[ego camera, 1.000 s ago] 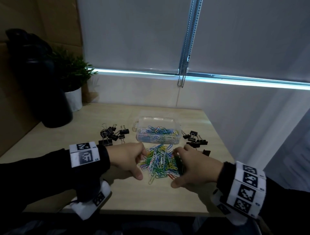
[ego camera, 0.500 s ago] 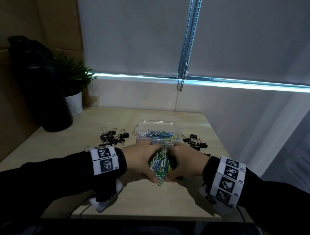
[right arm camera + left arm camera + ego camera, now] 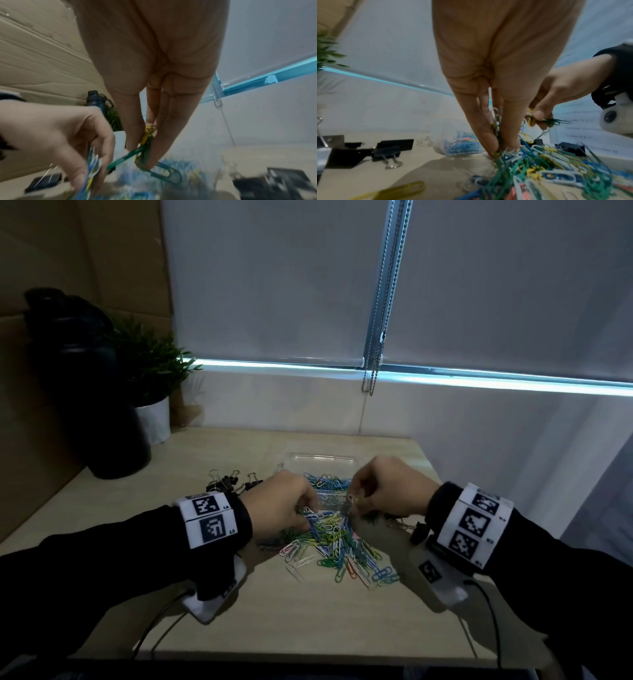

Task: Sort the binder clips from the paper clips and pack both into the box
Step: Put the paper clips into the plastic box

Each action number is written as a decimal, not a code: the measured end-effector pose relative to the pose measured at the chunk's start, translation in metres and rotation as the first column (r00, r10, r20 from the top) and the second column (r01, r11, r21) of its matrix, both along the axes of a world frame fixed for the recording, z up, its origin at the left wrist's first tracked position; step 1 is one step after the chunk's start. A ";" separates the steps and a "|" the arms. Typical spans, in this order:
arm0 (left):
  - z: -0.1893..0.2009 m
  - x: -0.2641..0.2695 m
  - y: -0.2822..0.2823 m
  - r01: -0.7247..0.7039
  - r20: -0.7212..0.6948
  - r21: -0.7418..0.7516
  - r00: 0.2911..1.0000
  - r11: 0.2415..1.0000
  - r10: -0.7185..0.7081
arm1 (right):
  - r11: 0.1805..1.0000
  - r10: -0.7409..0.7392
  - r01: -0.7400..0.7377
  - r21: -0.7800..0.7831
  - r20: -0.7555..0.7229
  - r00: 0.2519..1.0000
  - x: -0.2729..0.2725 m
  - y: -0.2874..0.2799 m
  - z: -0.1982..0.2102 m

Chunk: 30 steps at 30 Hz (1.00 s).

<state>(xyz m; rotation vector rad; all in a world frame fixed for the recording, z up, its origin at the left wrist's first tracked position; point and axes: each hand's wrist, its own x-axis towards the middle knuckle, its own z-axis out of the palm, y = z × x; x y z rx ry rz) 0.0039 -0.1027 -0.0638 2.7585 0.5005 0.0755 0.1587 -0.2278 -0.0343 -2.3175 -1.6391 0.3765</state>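
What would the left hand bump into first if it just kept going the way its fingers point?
Probably the paper clips. The left hand already pinches a bunch, and its fingers point down into the loose pile on the table. The box sits just beyond; depth there is unclear.

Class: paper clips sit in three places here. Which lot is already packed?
The paper clips in the clear box; the others lie loose in the table pile or are pinched in both hands.

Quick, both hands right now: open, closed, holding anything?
Left hand: closed, pinching a bunch of paper clips from the pile.
Right hand: closed, pinching a few green and yellow paper clips.
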 end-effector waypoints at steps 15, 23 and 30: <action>0.050 0.018 0.029 -0.081 0.335 -0.285 0.925 0.955 0.179 | 0.985 0.091 -0.088 0.150 -0.013 0.996 0.008 0.009 0.010; 0.021 0.008 0.021 -0.048 0.106 0.109 0.994 0.993 0.036 | 0.988 0.154 -0.153 -0.017 0.070 0.986 -0.012 -0.006 -0.014; 0.008 -0.025 0.023 -0.058 -0.096 0.179 0.993 0.982 0.076 | 0.927 0.253 -0.241 -0.287 0.008 0.967 -0.022 -0.005 -0.018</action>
